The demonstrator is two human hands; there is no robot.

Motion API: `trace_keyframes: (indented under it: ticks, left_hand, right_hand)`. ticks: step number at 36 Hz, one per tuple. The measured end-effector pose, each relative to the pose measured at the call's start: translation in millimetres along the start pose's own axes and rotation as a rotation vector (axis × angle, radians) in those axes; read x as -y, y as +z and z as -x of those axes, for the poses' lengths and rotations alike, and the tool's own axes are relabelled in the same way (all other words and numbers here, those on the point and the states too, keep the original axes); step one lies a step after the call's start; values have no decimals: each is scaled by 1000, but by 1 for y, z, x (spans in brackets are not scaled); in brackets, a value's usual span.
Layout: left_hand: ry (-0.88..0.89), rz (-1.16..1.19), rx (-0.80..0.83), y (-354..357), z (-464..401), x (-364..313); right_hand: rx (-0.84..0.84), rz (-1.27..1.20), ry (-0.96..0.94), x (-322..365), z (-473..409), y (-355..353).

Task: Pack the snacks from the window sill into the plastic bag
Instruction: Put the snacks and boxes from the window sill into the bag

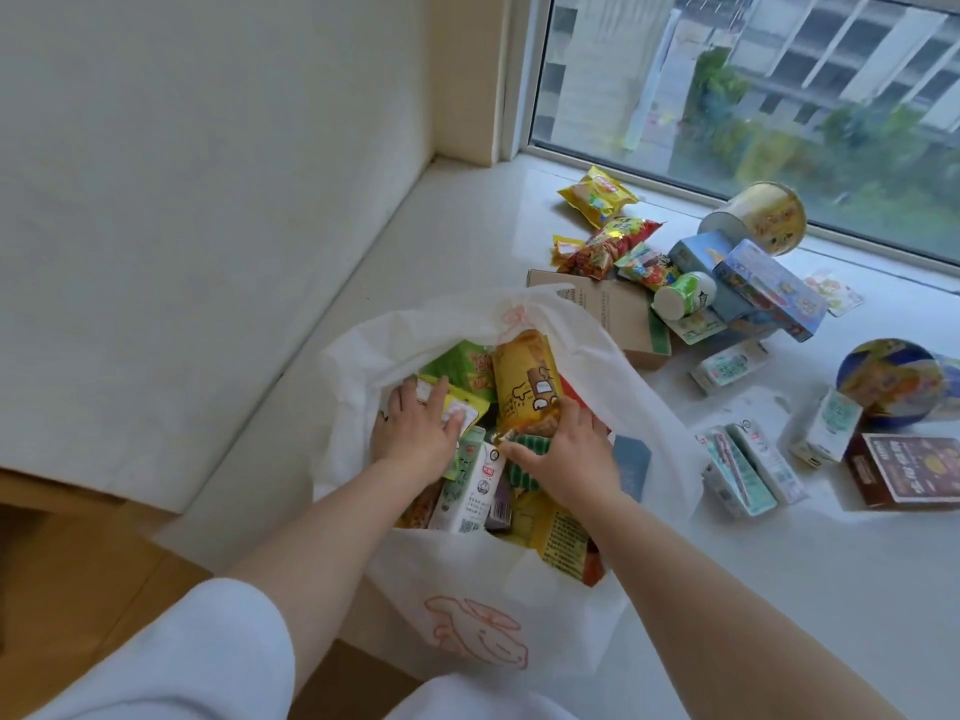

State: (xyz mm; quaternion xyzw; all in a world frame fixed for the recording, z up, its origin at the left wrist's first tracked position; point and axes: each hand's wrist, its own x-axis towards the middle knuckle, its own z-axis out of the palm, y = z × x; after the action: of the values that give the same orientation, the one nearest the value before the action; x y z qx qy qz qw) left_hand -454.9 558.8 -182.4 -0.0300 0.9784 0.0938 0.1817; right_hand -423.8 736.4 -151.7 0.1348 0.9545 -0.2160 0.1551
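Observation:
A white plastic bag point(467, 605) with an orange drawing lies open on the window sill point(467, 226), stuffed with several snack packets and cartons. Both hands are inside its mouth. My left hand point(415, 428) presses flat, fingers spread, on a yellow-green packet point(457, 402). My right hand point(566, 449) pinches the bottom end of an upright yellow-orange snack packet point(524, 381). A white milk carton point(472, 491) stands in the bag below my left hand. More snacks lie loose on the sill to the right.
Loose on the sill: a yellow chip bag point(597, 194), a red snack bag point(608, 246), a brown cardboard box point(623, 314), blue boxes point(769, 288), a round tub point(763, 215), drink cartons point(748, 470), a blue tin point(888, 381), a dark brown box point(909, 470). Window glass behind.

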Motion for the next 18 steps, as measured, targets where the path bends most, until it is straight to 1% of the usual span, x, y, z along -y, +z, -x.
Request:
trace_keyframes:
  ticks: [3,5,7,10,14,18]
  left_hand:
    - [12,-4,16,0,2,1]
    - [12,-30,32,-3,3,-3]
    - [49,-60,28,-10,4,-13]
    - [146,-12,-92,-23,6,-34]
    - [292,74,-306,-42,9,-69]
    - [427,139,-393,-56,14,-117]
  right_hand:
    - [-14,120,-64,0,9,9]
    - [-13,135,-79,-1,11,8]
    - [-19,141,-88,-2,11,2]
    - [-89,128,-132,0,11,-9]
    - [-235,-16,-160,-12,10,-28]
    - [-426,-167,-211,-48,11,-48]
